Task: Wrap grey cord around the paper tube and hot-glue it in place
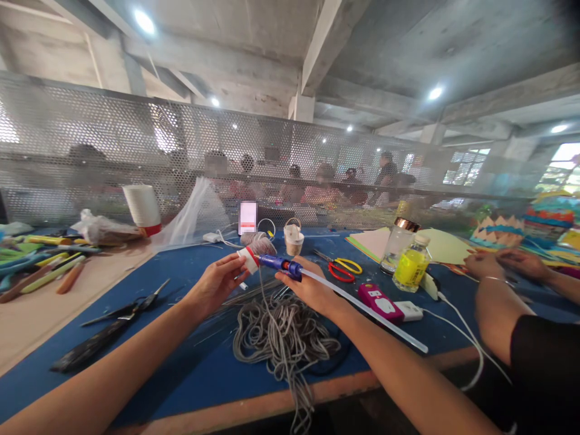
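Observation:
My left hand (217, 283) pinches a small white paper cup (249, 261) with a red rim, tipped on its side. Closed around a blue hot glue gun (276, 263) is my right hand (312, 287); the nozzle points left and meets the cup near its red rim. A long translucent glue stick (367, 309) sticks out of the gun's back toward the lower right. Grey cord (283, 338) lies in a loose heap below my hands, and one strand rises toward the cup. Just behind the cup sits a wound bundle of grey cord (263, 241).
Black scissors (131, 311) lie at left, red-and-yellow scissors (342, 269) at right. A little basket (293, 238), yellow bottle (411, 266), glass jar (396, 244), magenta power bank (379, 303) and stacked cups (141, 205) stand around. A co-worker's hands (487, 266) are at far right.

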`<state>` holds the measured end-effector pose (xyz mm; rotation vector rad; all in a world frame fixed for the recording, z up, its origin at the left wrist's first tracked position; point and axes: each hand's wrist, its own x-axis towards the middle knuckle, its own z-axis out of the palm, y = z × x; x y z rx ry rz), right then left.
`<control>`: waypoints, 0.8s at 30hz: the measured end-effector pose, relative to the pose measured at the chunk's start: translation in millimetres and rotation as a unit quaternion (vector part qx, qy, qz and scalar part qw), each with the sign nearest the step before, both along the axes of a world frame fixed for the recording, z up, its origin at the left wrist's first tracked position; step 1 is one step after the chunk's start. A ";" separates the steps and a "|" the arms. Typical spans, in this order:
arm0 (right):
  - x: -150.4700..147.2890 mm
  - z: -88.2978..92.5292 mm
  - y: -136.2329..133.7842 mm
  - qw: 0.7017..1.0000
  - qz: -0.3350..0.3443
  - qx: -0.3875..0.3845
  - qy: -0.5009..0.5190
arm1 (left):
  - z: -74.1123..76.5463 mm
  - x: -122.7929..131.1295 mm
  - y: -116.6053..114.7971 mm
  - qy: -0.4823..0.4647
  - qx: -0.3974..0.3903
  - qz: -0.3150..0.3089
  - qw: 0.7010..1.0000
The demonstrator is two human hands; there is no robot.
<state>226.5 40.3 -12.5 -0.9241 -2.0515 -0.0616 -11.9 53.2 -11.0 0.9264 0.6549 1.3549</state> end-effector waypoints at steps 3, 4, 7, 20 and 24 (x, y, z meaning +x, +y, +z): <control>-0.7 0.7 0.1 0.998 0.029 -0.037 0.031 | 0.0 0.1 -0.6 -0.002 0.008 -0.006 1.000; -0.9 0.5 0.4 0.997 0.035 -0.051 0.042 | -0.2 0.0 -0.6 -0.003 0.007 -0.007 1.000; -1.1 0.3 1.0 0.987 0.053 -0.130 0.084 | -1.1 -0.6 0.1 -0.007 -0.002 -0.004 1.000; 5.7 10.3 7.2 0.895 0.153 -0.332 0.256 | -5.3 -4.0 5.8 -0.006 -0.012 -0.009 1.000; 15.2 12.6 18.6 0.917 0.069 -0.274 0.281 | -4.8 -3.1 4.4 -0.018 -0.019 0.006 1.000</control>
